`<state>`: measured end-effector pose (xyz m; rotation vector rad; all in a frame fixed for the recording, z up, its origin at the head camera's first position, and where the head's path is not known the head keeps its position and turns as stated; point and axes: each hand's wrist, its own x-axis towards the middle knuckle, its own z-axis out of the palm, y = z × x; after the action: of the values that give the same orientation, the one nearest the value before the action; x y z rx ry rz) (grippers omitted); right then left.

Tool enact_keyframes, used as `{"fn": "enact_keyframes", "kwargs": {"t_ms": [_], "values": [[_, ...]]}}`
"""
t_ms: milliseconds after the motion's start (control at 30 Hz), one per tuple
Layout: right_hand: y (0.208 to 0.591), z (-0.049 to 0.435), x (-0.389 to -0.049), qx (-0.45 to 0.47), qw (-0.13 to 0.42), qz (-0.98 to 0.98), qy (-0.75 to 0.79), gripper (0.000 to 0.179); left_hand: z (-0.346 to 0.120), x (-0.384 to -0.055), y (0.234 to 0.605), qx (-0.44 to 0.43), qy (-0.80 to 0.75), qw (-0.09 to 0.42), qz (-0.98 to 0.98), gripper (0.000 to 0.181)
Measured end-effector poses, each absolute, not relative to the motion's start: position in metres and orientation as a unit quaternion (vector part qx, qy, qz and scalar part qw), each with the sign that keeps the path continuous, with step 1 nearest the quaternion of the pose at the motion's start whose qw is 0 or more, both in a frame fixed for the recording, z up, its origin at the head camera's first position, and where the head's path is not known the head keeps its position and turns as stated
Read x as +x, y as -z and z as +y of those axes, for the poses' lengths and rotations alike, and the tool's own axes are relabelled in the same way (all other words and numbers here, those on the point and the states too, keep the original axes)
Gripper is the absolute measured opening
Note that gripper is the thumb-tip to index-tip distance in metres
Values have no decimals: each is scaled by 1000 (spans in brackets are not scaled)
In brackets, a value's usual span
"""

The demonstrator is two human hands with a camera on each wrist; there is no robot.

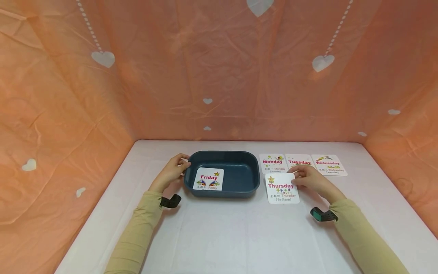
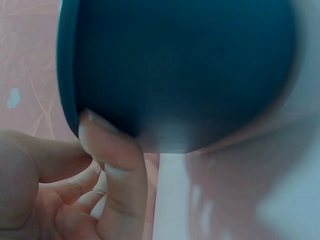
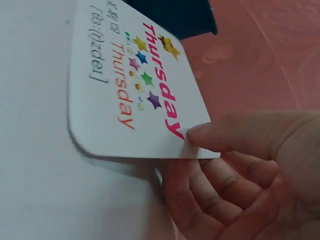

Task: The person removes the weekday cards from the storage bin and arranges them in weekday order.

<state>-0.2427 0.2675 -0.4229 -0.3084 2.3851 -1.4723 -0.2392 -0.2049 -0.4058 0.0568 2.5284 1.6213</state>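
Note:
A dark blue rectangular tray stands on the white table, with a Friday card leaning inside its left part. My left hand grips the tray's left rim between thumb and fingers, as the left wrist view shows close up. Right of the tray, my right hand pinches a Thursday card by its right edge. In the right wrist view the thumb lies on the printed face of this card and the fingers curl beneath, with the card tilted above the table.
Behind the Thursday card, a Monday card, a Tuesday card and a Wednesday card lie in a row, the Tuesday one partly hidden by my right hand. An orange cloth with white hearts hangs around the table.

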Motion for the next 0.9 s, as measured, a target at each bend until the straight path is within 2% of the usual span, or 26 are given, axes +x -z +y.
{"fn": "enact_keyframes", "kwargs": {"t_ms": [700, 900], "values": [[423, 260, -240, -92, 71, 916, 383, 35, -203, -240, 406, 22, -543, 66, 837, 29], [422, 258, -240, -85, 70, 917, 384, 34, -204, -239, 405, 23, -537, 67, 840, 29]]}}
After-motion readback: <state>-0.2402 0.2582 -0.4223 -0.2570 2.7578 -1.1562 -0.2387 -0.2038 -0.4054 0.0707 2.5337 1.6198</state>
